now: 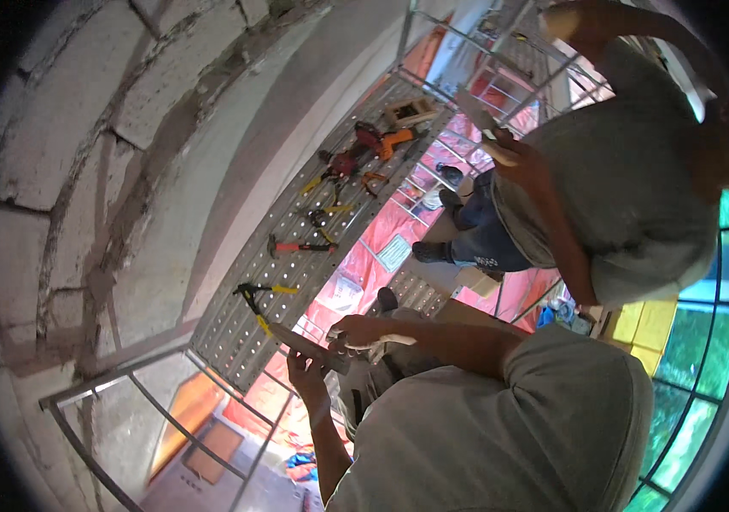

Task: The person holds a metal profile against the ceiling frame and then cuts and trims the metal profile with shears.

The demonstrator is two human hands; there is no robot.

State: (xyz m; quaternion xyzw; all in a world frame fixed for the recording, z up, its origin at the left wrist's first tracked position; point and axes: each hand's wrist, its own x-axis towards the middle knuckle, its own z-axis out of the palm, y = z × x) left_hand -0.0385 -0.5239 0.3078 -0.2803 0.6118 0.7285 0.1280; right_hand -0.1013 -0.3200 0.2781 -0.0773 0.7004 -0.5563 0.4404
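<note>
My left hand (pixel 309 375) is closed around a flat, grey-brown strip (pixel 298 348), which slants out over the edge of a perforated metal platform (pixel 226 341). Just above the strip's near end, my right hand (pixel 354 331) is bent with its fingers curled. What it holds, if anything, I cannot make out; a pale streak runs beside it. Beyond the strip's far tip, a black tool with yellow handles (pixel 253 299) lies on the platform. Farther along are a hammer with a red and black handle (pixel 300 247) and several yellow-handled hand tools (pixel 329 213).
A red and an orange power tool (pixel 394 141) and a small wooden box (pixel 411 111) lie at the platform's far end. Metal railings (pixel 185 435) border it. A rough block wall (pixel 66 145) rises left. On the right stands a co-worker (pixel 612 188) holding a flat piece (pixel 475 111).
</note>
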